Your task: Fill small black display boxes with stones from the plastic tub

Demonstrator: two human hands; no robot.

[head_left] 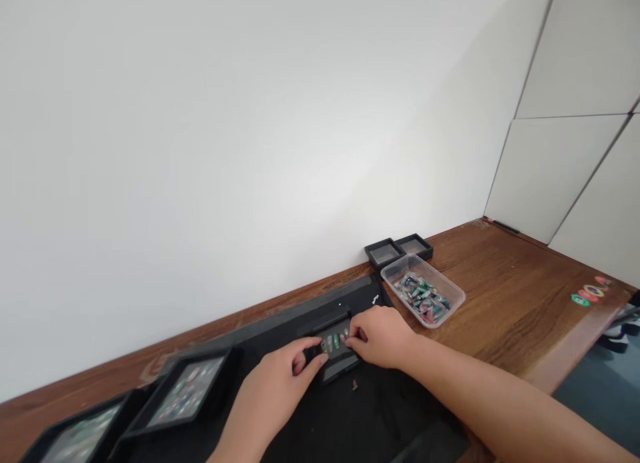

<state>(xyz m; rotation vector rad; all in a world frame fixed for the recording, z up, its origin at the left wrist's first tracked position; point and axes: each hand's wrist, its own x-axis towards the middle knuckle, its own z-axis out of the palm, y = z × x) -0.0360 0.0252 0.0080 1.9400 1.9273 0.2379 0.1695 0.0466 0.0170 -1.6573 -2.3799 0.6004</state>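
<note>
A row of small, glossy false nails (335, 341), green, pink and pale, lies across a shallow black display box (340, 368) on the black mat. My left hand (280, 386) reaches in from the left, thumb and forefinger closed around the nail at the row's left end. From the other side my right hand (383, 336) pinches at the right end, its fingertips on the last nail there. Both hands partly cover the box's rim. On the mat (345, 416) just in front of the box lies one tiny brownish piece (355, 385).
A clear plastic tub (457, 302) of loose teal and pink false nails stands to the right. Two black frames (384, 252) sit behind it by the wall. At left are two filled black display boxes (187, 390). Coloured stickers (593, 290) lie on the wooden table (515, 283).
</note>
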